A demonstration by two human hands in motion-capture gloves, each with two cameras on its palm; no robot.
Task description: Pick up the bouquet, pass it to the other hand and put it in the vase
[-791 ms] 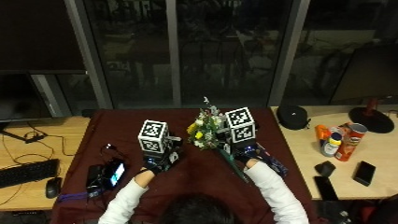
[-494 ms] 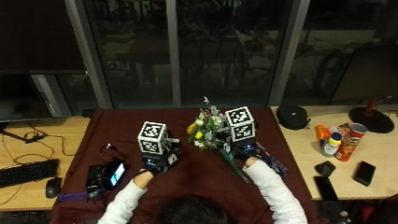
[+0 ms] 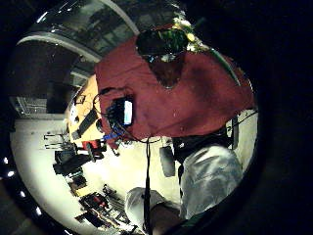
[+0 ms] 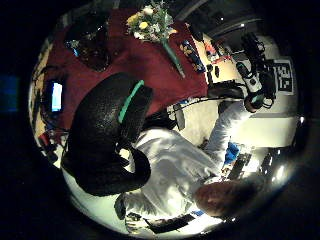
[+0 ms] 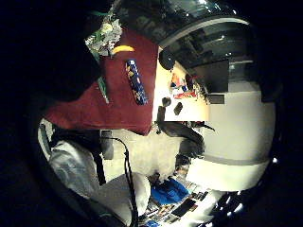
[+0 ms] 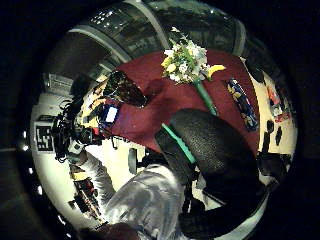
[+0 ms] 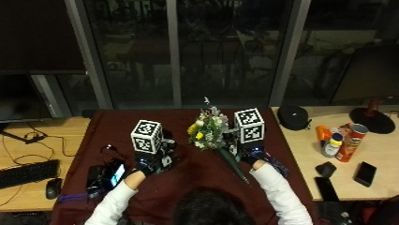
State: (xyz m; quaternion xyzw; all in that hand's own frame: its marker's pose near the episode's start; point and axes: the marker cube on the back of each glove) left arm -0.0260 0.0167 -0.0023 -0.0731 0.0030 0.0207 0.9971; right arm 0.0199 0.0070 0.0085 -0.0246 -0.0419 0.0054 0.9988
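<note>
The bouquet (image 7: 207, 132) of yellow and white flowers lies on the dark red cloth (image 7: 193, 183), its green stems (image 7: 233, 164) pointing back towards me. My right hand (image 7: 249, 153) rests just right of the stems, fingers relaxed and holding nothing; the right thumb side palm view shows the bouquet (image 6: 185, 62) lying ahead of that hand (image 6: 215, 160). My left hand (image 7: 150, 164) rests on the cloth left of the flowers, its fingers (image 4: 107, 140) loosely curled round nothing. A dark vase (image 3: 164, 54) stands on the cloth beside the bouquet (image 3: 183, 34), also seen from the right palm (image 6: 122, 87).
A phone with a lit screen (image 7: 115, 174) lies left of my left hand. A banana (image 6: 216, 70) and a blue patterned pack (image 6: 240, 102) lie right of the bouquet. On the wooden table to the right stand a chips can (image 7: 352, 143), a bottle (image 7: 330, 143) and dark phones (image 7: 365, 173); a keyboard (image 7: 25, 173) lies far left.
</note>
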